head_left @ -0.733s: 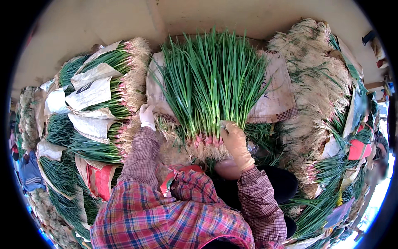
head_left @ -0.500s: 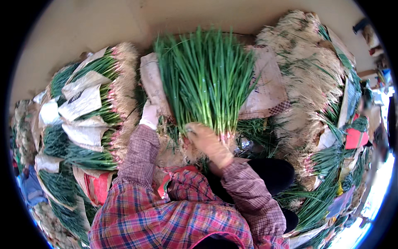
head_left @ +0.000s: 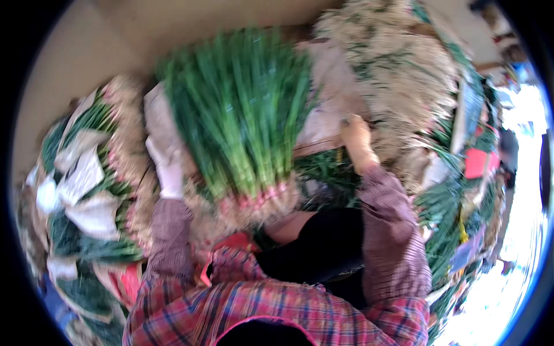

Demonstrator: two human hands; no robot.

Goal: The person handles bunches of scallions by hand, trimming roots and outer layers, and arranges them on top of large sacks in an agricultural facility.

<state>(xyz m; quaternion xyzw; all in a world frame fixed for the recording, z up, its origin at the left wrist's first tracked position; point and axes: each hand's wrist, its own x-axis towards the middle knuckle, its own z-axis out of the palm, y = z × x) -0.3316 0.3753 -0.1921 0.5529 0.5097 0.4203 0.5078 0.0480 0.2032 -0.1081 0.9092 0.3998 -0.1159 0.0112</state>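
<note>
Note right hand (head_left: 356,141) moved from spring onions (head_left: 245,130), now unheld, to sack (head_left: 332,86) edge opposite left hand (head_left: 166,168); cannot tell either grip's closure.

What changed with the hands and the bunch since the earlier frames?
Right hand left the base of the green onions, moving right to the sack's right side; blur hides whether it grips. Left hand stays by the sack's left side; onions still lie on it.

greens (head_left: 242,109) blurred; white glare at right; fisheye edges bent
</note>
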